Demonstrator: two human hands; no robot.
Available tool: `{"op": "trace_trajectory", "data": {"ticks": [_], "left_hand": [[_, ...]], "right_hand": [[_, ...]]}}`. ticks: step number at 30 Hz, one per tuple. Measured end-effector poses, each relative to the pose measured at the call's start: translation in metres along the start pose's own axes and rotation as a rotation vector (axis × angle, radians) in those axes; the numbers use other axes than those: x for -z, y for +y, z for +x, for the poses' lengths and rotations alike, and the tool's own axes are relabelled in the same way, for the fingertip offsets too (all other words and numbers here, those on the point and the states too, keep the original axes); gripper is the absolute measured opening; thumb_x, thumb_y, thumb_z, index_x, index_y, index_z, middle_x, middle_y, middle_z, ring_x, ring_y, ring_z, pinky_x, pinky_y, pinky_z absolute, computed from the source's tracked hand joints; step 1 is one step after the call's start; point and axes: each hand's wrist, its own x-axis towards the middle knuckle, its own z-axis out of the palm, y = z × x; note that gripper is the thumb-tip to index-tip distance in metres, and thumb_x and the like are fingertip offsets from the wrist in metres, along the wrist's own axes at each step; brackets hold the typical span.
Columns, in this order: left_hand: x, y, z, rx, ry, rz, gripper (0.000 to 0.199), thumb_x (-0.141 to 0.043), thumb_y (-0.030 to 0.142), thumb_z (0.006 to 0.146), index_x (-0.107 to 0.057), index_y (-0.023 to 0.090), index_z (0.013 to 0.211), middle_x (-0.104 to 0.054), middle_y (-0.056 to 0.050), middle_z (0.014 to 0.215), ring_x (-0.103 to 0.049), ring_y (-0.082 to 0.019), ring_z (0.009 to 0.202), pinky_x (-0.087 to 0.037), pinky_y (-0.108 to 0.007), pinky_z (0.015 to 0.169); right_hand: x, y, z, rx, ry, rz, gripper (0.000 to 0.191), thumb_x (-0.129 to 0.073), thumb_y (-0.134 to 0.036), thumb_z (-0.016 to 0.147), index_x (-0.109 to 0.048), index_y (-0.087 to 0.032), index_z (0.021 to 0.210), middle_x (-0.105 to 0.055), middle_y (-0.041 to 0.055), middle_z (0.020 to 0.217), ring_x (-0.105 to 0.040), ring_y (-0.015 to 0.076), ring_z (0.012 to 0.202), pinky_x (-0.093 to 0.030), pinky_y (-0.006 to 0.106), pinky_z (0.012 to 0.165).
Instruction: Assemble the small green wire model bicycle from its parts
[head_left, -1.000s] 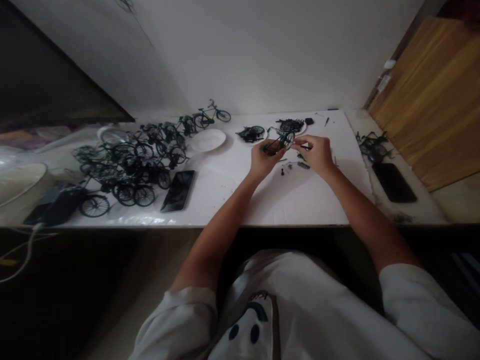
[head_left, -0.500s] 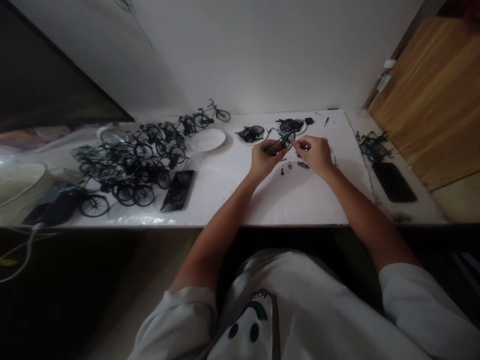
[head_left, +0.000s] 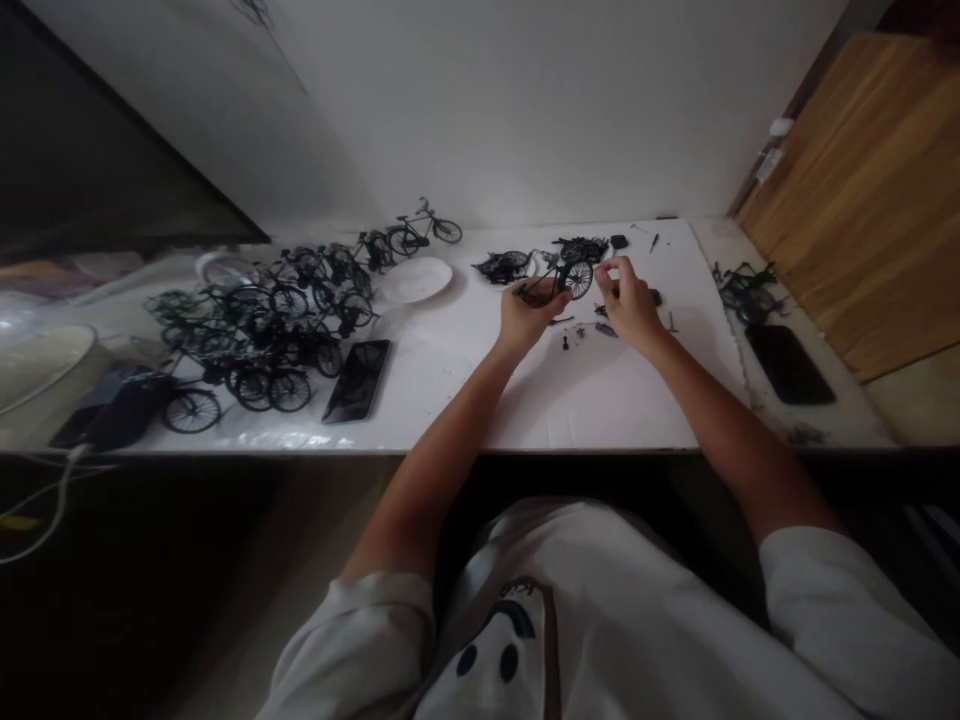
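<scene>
My left hand [head_left: 527,318] is closed around the frame of a small dark model bicycle [head_left: 556,272], held above the white board with one spoked wheel facing right. Just right of that wheel is my right hand [head_left: 631,308], its thumb and forefinger pinched together, apart from the wheel. Whatever is between those fingertips is too small to make out. A dark green object [head_left: 655,297] shows behind the right hand; I cannot tell whether it is held. Small loose dark parts [head_left: 574,338] lie on the board below the hands.
Many assembled model bicycles [head_left: 255,330] are heaped at the left, beside a phone [head_left: 357,381] and a white plate [head_left: 417,280]. Dark bicycle parts [head_left: 504,266] lie behind my hands. A second dark phone [head_left: 789,364] rests at the right, near a wooden panel [head_left: 892,190].
My right hand has drawn slightly up and away from the wheel. The bicycle has turned in my left hand, so its wheel shows more face-on.
</scene>
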Motion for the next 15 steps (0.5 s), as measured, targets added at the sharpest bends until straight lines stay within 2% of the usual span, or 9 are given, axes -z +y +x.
{"op": "trace_trajectory", "data": {"ticks": [2,5,9,12,15], "left_hand": [[-0.0002,0.0021,0.0006,0.017,0.003,-0.024,0.059,-0.104,0.063,0.061,-0.079,0.018,0.089,-0.083,-0.007,0.085,-0.076,-0.018,0.075,-0.065,-0.032,0.071],[-0.0005,0.0044,0.0003,0.025,-0.022,-0.052,0.057,-0.104,0.061,0.061,-0.08,0.018,0.09,-0.084,-0.007,0.089,-0.077,-0.018,0.078,-0.065,-0.033,0.074],[-0.0006,0.0033,-0.0002,0.047,-0.049,-0.089,0.054,-0.106,0.056,0.061,-0.081,0.019,0.091,-0.084,-0.007,0.09,-0.077,-0.017,0.079,-0.065,-0.033,0.076],[-0.0005,0.0014,0.0001,0.05,-0.059,-0.071,0.05,-0.105,0.053,0.063,-0.082,0.019,0.092,-0.084,-0.006,0.09,-0.076,-0.016,0.078,-0.064,-0.032,0.075],[0.0003,0.0008,0.0004,0.034,-0.076,-0.065,0.046,-0.105,0.049,0.066,-0.082,0.019,0.092,-0.084,-0.006,0.089,-0.076,-0.016,0.077,-0.064,-0.032,0.075]], "right_hand": [[-0.0038,0.0046,0.0003,-0.006,-0.025,0.017,0.045,-0.049,-0.062,0.112,-0.068,-0.026,0.131,-0.082,0.0109,0.102,-0.076,0.0292,0.092,-0.053,0.04,0.083],[-0.0085,0.0071,0.0012,-0.015,-0.058,0.045,0.051,-0.049,-0.07,0.11,-0.07,-0.025,0.123,-0.082,0.0121,0.103,-0.076,0.0303,0.095,-0.055,0.042,0.088],[-0.0095,0.0046,0.0027,-0.028,-0.077,0.138,0.062,-0.045,-0.083,0.105,-0.068,-0.026,0.107,-0.079,0.0095,0.094,-0.073,0.0283,0.087,-0.056,0.042,0.086],[-0.0078,0.0032,0.0034,-0.051,-0.068,0.176,0.067,-0.042,-0.091,0.102,-0.065,-0.027,0.105,-0.074,0.0054,0.085,-0.069,0.0262,0.079,-0.057,0.041,0.081],[-0.0079,0.0047,0.0036,-0.045,-0.073,0.191,0.071,-0.037,-0.094,0.101,-0.062,-0.028,0.107,-0.072,0.0043,0.083,-0.067,0.0243,0.075,-0.057,0.039,0.077]]}}
